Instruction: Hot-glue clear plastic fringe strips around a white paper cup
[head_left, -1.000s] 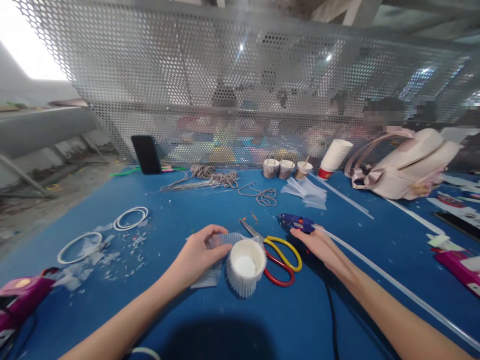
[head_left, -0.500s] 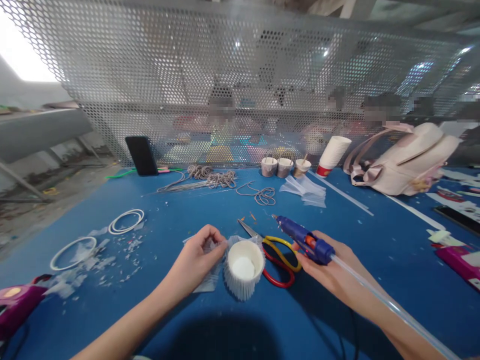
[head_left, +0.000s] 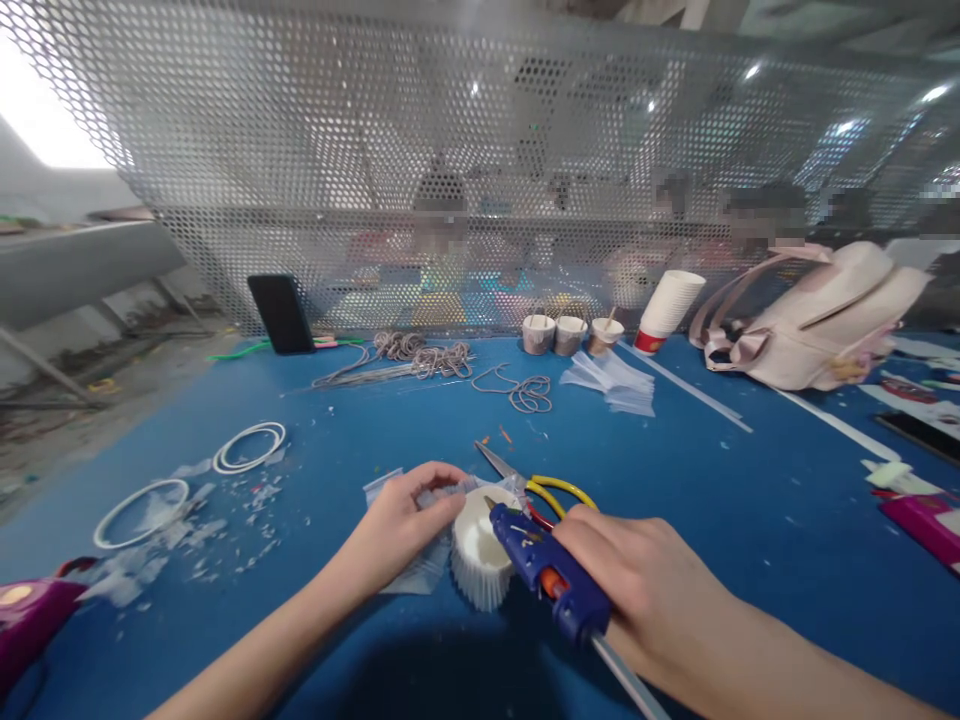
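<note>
A white ribbed paper cup (head_left: 477,565) lies on the blue table (head_left: 720,500), its mouth toward me. My left hand (head_left: 401,525) is closed at the cup's left rim, pinching a piece of clear ribbed plastic (head_left: 442,490). My right hand (head_left: 645,590) grips a blue hot glue gun (head_left: 547,575) with a clear glue stick out its back. The gun's nozzle points into the cup's opening. Yellow-and-red scissors (head_left: 551,495) lie just behind the cup.
White rings (head_left: 247,445) and plastic scraps lie at the left, a pink object (head_left: 26,620) at the left edge. A black phone (head_left: 281,313), cord bundles (head_left: 427,358), small cups (head_left: 570,335), a cup stack (head_left: 667,310) and a pink bag (head_left: 817,320) stand along the perforated metal screen (head_left: 480,180). People sit beyond it.
My right hand picked the glue gun up off the table, swung it left and brought its nozzle to the cup's mouth. My left hand stayed at the cup's rim.
</note>
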